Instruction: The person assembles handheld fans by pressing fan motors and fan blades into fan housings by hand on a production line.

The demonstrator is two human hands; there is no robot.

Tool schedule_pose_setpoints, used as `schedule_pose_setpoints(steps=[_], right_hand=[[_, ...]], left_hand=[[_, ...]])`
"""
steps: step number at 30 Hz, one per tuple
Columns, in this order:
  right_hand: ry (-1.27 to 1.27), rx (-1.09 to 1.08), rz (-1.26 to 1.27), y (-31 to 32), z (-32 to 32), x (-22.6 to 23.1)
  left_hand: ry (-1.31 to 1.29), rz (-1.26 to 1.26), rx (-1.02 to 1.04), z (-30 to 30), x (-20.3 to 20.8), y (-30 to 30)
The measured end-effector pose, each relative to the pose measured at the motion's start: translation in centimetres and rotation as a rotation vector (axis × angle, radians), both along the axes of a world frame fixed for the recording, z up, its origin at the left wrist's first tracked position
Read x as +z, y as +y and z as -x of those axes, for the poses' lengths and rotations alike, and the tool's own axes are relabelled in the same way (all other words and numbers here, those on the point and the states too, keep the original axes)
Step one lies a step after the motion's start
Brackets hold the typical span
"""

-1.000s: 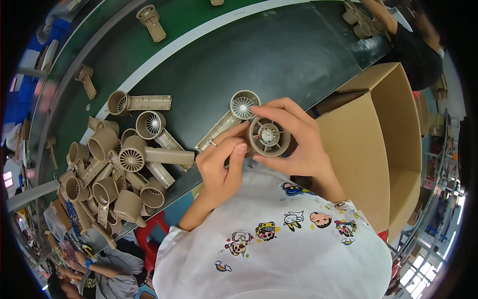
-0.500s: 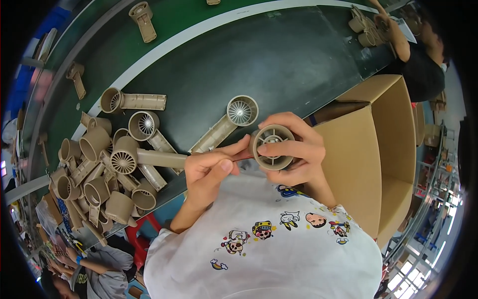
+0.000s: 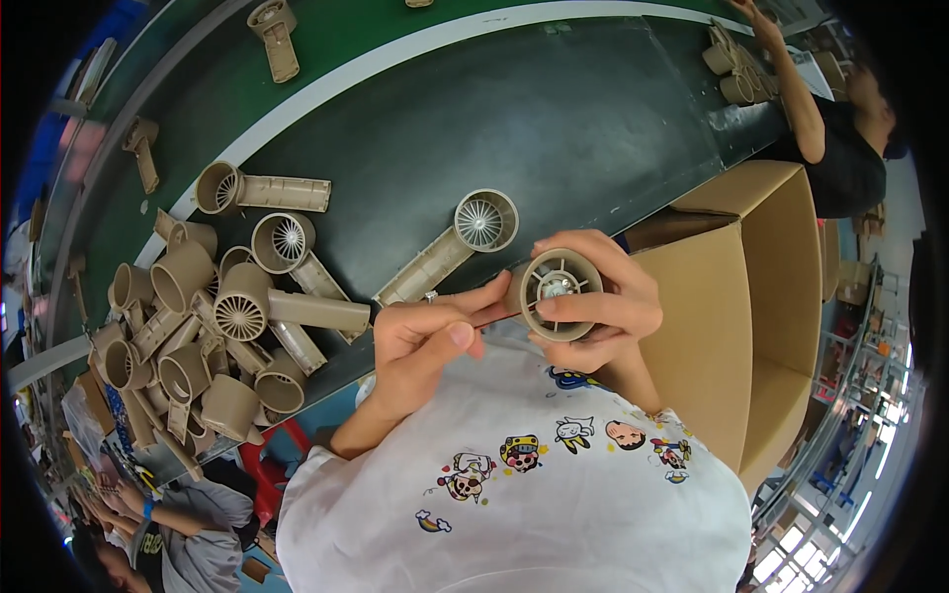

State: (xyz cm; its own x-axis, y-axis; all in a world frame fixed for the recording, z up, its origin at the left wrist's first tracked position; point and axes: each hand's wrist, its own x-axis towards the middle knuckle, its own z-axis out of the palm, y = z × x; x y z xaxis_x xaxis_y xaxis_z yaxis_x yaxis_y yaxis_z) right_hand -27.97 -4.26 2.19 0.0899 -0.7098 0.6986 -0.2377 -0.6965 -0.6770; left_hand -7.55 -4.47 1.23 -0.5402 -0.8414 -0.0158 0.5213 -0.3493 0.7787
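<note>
My right hand (image 3: 625,304) is wrapped round a beige round fan housing (image 3: 585,267), its open, spoked end facing up. The right thumb or a finger lies across the opening, over a shiny metal centre. At the housing's left side my left hand (image 3: 407,348) pinches thin reddish wires (image 3: 494,317) that run to it. A ring shows on a left finger. Just beyond my hands, a beige dryer-shaped shell (image 3: 427,267) with a slatted round head lies on the dark table, its handle half hollow and open.
Many similar shells (image 3: 237,314) are heaped on the left of the table (image 3: 415,138). Single shells (image 3: 274,44) lie on the green strip beyond the white line. An open cardboard box (image 3: 692,326) stands at my right. Other people (image 3: 840,148) work at far right and lower left.
Both hands and the fan housing have shifted slightly right, and the housing's opening has tilted a little. The grips stay the same. A co-worker's arm at far right has moved.
</note>
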Motion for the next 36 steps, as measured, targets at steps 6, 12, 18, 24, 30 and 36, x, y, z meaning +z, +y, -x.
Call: schedule_pose_setpoints(steps=[6, 12, 18, 24, 30, 36], right_hand=[[0.135, -0.206, 0.152, 0.4, -0.6, -0.8], [0.425, -0.232, 0.124, -0.1, -0.8, -1.1], [0.563, -0.356, 0.070, -1.6, 0.9, 0.3], [0.608, -0.340, 0.079, -2.4, 0.6, -0.8], [0.670, -0.267, 0.034, -1.9, -0.1, -0.6], [0.742, -0.249, 0.031, -1.9, -0.9, 0.2]], left_hand=[[0.005, 0.056, 0.078, 0.9, -1.1, 0.0], [-1.039, 0.910, 0.565, 2.5, -3.3, -0.7], [-1.241, 0.979, 0.495, 0.4, -3.7, -2.6], [-1.278, 0.972, 0.328, 0.5, -4.5, -2.8], [-1.196, 1.013, 0.265, 0.2, -4.6, -2.9], [-1.170, 1.088, 0.299, 1.1, -4.7, -2.8]])
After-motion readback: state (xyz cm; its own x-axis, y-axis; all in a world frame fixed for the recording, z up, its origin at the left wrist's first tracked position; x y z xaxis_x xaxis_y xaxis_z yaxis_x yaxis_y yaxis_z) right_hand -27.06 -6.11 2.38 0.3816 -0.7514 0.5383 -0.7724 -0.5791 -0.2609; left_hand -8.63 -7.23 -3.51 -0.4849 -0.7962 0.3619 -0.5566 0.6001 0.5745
